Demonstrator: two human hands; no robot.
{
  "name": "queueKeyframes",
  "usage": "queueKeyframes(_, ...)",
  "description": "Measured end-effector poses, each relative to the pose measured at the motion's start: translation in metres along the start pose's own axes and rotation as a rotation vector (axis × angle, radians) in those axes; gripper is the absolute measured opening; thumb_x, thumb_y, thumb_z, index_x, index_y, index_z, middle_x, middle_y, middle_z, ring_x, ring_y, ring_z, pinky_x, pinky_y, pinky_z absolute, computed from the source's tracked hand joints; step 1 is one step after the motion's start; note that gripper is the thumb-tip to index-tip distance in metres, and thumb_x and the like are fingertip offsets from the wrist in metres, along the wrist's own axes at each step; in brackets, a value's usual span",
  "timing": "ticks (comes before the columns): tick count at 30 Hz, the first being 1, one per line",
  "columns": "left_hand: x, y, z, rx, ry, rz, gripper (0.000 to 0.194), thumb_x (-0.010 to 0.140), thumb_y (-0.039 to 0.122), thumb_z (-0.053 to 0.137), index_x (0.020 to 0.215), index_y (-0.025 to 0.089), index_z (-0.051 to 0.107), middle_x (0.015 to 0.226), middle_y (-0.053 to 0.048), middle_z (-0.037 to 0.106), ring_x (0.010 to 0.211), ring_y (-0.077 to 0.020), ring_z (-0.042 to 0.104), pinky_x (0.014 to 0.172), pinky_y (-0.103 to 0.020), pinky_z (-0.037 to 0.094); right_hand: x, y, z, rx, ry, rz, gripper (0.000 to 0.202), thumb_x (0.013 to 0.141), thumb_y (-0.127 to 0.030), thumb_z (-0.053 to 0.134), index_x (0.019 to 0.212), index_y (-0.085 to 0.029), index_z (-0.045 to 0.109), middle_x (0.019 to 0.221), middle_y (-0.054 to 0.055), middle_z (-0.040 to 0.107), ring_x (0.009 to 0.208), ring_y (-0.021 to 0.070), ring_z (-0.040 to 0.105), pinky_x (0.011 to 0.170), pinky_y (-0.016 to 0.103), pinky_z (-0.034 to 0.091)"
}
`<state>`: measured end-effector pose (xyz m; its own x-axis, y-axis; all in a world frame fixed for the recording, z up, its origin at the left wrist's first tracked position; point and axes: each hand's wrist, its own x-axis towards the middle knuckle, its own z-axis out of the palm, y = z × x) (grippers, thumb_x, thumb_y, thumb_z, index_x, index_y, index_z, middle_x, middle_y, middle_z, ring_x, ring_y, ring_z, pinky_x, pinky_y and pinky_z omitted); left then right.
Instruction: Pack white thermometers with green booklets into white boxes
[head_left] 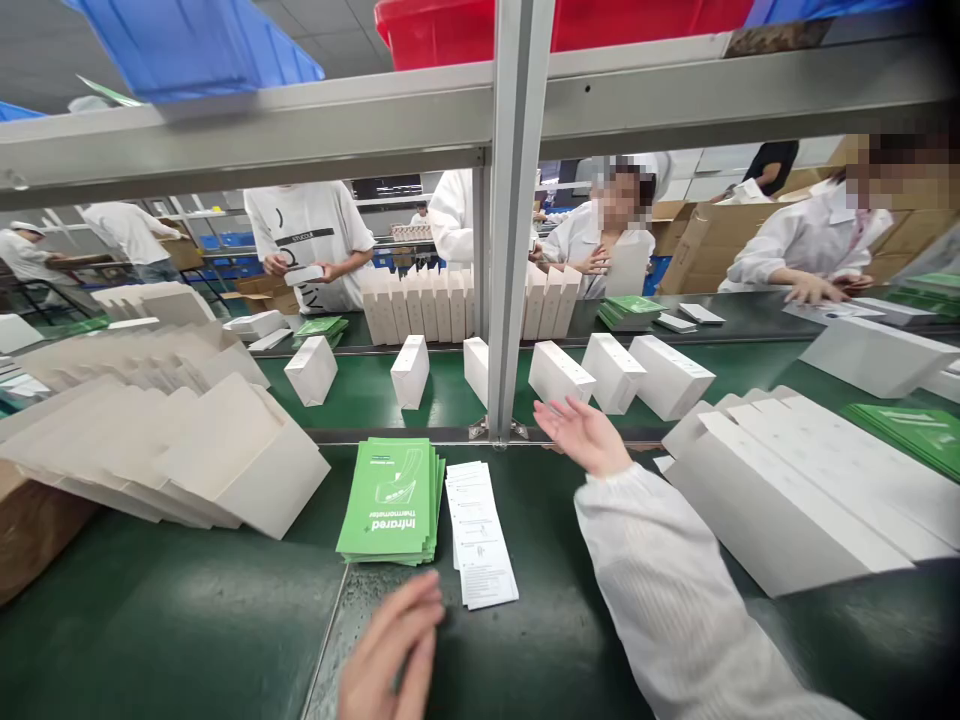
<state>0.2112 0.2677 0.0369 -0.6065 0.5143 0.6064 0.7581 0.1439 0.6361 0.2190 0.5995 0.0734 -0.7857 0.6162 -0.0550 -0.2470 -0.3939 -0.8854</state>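
Observation:
My right hand (585,435) reaches out to the edge of the green belt, fingers spread and palm up, holding nothing. Just beyond its fingertips stands a white box (561,372), and I cannot tell whether they touch. My left hand (397,650), slightly blurred, hovers low over the table with its fingers apart and nothing in them. In front of it lies a stack of green thermometer booklets (390,500). Beside that stack is a pile of printed white leaflets (481,535).
Open white boxes (255,460) lean in a row at left; more white boxes (795,490) lie at right. Several boxes stand along the conveyor belt (360,385). A metal post (514,220) rises in the middle. Co-workers in white work across the belt.

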Motion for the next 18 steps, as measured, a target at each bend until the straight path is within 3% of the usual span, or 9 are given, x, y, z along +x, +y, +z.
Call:
queueKeyframes(2, 0.027, -0.011, -0.021, 0.124, 0.092, 0.081, 0.028, 0.076, 0.013, 0.051, 0.100, 0.026, 0.058, 0.110, -0.003, 0.058, 0.102, -0.0156, 0.054, 0.090, -0.027, 0.043, -0.029, 0.009, 0.007, -0.138, -0.057, -0.039, 0.022, 0.080, -0.028, 0.051, 0.100, -0.019, 0.053, 0.107, 0.007, 0.056, 0.098, 0.0164, 0.056, 0.087, 0.035, 0.046)
queueKeyframes(4, 0.053, -0.028, -0.036, 0.211, 0.208, -0.032, 0.023, 0.076, 0.019, 0.053, 0.098, 0.023, 0.058, 0.114, -0.006, 0.056, 0.105, -0.0190, 0.051, 0.094, -0.034, 0.038, -0.049, 0.026, 0.022, -0.415, -0.215, -0.028, 0.032, 0.071, -0.023, 0.060, 0.102, -0.017, 0.055, 0.105, 0.008, 0.058, 0.096, 0.0196, 0.056, 0.087, 0.038, 0.045)
queueKeyframes(6, 0.072, -0.049, -0.041, 0.207, 0.197, -0.171, 0.028, 0.075, 0.028, 0.054, 0.102, 0.021, 0.055, 0.121, -0.009, 0.051, 0.111, -0.0233, 0.046, 0.094, -0.041, 0.037, -0.057, 0.048, 0.036, -0.735, -0.349, -0.072, 0.037, 0.065, -0.017, 0.062, 0.102, -0.014, 0.057, 0.106, 0.010, 0.058, 0.099, 0.0225, 0.054, 0.091, 0.041, 0.042)
queueKeyframes(9, 0.078, -0.073, -0.041, 0.057, 0.167, -0.382, 0.040, 0.076, 0.036, 0.052, 0.112, 0.020, 0.049, 0.125, -0.012, 0.048, 0.115, -0.0260, 0.043, 0.093, -0.045, 0.037, -0.056, 0.077, 0.050, -1.112, -0.373, -0.236, 0.047, 0.062, -0.013, 0.061, 0.108, -0.009, 0.056, 0.119, 0.016, 0.051, 0.113, 0.0262, 0.044, 0.099, 0.042, 0.032)
queueKeyframes(12, 0.062, -0.080, -0.047, -0.005, 0.254, -0.380, 0.036, 0.080, 0.035, 0.047, 0.112, 0.018, 0.048, 0.120, -0.014, 0.053, 0.110, -0.0231, 0.050, 0.089, -0.040, 0.042, -0.055, 0.091, 0.057, -1.243, -0.341, -0.322, 0.048, 0.065, -0.017, 0.058, 0.112, -0.005, 0.053, 0.125, 0.019, 0.045, 0.119, 0.0270, 0.038, 0.101, 0.041, 0.029)
queueKeyframes(15, 0.050, -0.079, -0.070, 0.071, 0.522, -0.260, 0.038, 0.077, 0.030, 0.052, 0.114, 0.021, 0.045, 0.129, -0.010, 0.043, 0.119, -0.0208, 0.039, 0.096, -0.035, 0.036, -0.062, 0.085, 0.068, -1.195, -0.369, -0.380, 0.043, 0.071, -0.023, 0.053, 0.112, -0.011, 0.053, 0.124, 0.015, 0.046, 0.117, 0.0255, 0.041, 0.101, 0.042, 0.030)
queueKeyframes(18, 0.056, -0.102, -0.118, 0.164, 0.850, -0.235, 0.043, 0.077, 0.032, 0.051, 0.118, 0.020, 0.041, 0.130, -0.010, 0.040, 0.119, -0.0199, 0.037, 0.099, -0.036, 0.030, -0.075, 0.068, 0.090, -1.095, -0.459, -0.353, 0.042, 0.074, -0.030, 0.051, 0.114, -0.017, 0.051, 0.126, 0.012, 0.045, 0.118, 0.0253, 0.040, 0.100, 0.044, 0.031)
